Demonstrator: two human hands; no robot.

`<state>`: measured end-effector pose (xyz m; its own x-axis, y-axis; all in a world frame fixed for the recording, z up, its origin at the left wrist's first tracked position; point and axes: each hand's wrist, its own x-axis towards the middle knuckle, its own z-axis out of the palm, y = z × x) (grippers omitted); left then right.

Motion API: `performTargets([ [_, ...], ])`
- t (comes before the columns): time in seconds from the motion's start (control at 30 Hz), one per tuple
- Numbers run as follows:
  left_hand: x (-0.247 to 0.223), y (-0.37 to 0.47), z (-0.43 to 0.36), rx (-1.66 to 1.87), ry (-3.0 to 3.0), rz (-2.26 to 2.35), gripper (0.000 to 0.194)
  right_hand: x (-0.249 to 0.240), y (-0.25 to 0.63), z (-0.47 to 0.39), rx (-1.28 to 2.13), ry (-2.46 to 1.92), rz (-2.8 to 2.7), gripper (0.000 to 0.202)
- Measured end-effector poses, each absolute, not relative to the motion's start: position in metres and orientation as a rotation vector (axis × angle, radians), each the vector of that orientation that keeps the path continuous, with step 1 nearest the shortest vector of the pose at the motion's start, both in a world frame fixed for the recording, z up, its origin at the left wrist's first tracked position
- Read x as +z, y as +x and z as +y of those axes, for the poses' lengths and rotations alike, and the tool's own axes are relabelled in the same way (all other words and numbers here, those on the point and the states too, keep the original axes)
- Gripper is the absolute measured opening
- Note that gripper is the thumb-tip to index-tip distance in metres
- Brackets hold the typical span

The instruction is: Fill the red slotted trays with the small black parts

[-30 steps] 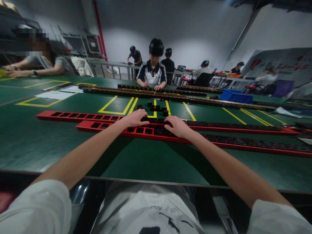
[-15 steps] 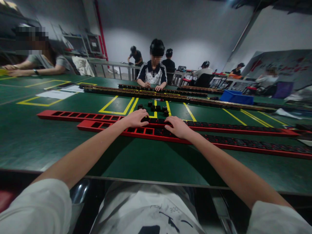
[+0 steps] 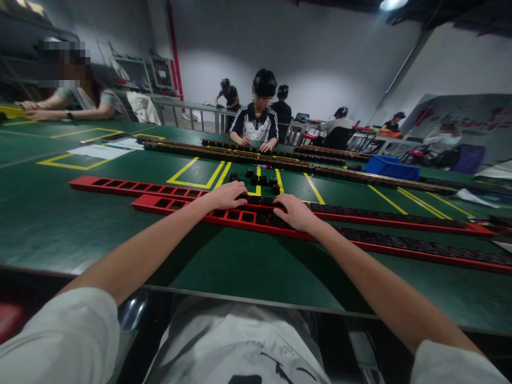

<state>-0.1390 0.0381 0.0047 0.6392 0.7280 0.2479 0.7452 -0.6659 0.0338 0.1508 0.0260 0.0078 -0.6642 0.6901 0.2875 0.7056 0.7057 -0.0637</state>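
The left hand [image 3: 230, 196] is bent over the far red strip [image 3: 82, 182], its fingers curled and thumb a little apart; whether they pinch a black piece is hidden. The right hand [image 3: 295, 212] arches where the two strips run close, fingertips at the far one, thumb parted from them toward the near red strip [image 3: 144, 202]; I cannot tell whether it grips anything. Both strips are long, narrow, smooth-looking rails with square-cornered openings, bare toward the left and filled with dark, blocky inserts [image 3: 384, 234] toward the right. Just beyond the fingers lie loose black blocks [image 3: 263, 181], small and chunky. The strips rest on a green, faintly glossy tabletop [image 3: 224, 261], with open room between the near strip and the straight front edge. Farther out come yellow tape lines [image 3: 314, 188], flat white papers [image 3: 98, 151], long dark rails [image 3: 224, 155] with brownish edges, an angular blue bin [image 3: 392, 168] and a seated co-worker [image 3: 256, 125].
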Motion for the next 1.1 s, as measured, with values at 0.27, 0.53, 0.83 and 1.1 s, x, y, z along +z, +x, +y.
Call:
performTargets([
  [0.27, 0.006, -0.139, 0.036, -0.422, -2.793, -1.284, 0.036, 0.009, 0.152, 0.026, -0.057, -1.064, -2.627, 0.025],
  [0.53, 0.002, -0.137, 0.038, -0.411, -2.749, -1.269, 0.038, 0.013, 0.152, 0.034, 0.012, -1.099, -2.610, 0.026],
  [0.83, 0.003, -0.137, 0.039, -0.420, -2.761, -1.289, 0.037, 0.024, 0.129, 0.109, -0.085, -1.374, -2.527, 0.032],
  [1.1, -0.002, -0.139, 0.042, -0.399, -2.803, -1.302, 0.041, 0.009, 0.132, 0.121, -0.085, -1.470, -2.532, 0.031],
])
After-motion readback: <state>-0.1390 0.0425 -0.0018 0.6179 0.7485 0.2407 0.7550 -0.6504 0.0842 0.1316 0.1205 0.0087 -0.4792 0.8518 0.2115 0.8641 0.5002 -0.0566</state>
